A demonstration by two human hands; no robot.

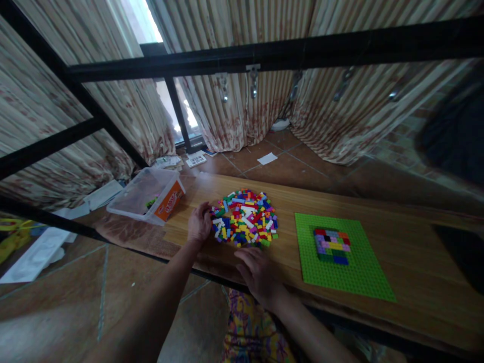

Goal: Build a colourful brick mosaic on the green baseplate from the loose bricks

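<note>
A round pile of small toy building bricks [245,218] in many colours lies on a wooden table. My left hand [199,223] rests against the pile's left edge, its fingers loosely bent and no brick visible in them. At the pile's front edge is my right hand [259,272], fingers apart and thumb spread, holding nothing that I can see. Right of the pile lies a green baseplate [366,269]. On it stands a low block of joined bricks [331,246] in red, purple, yellow, pink, green and blue.
A clear plastic box [139,189] with an orange label and a few bricks inside stands at the table's left end. A dark flat object [459,252] lies at the right on the wooden table [412,232]. Black metal bars [242,64] cross beyond, before striped curtains.
</note>
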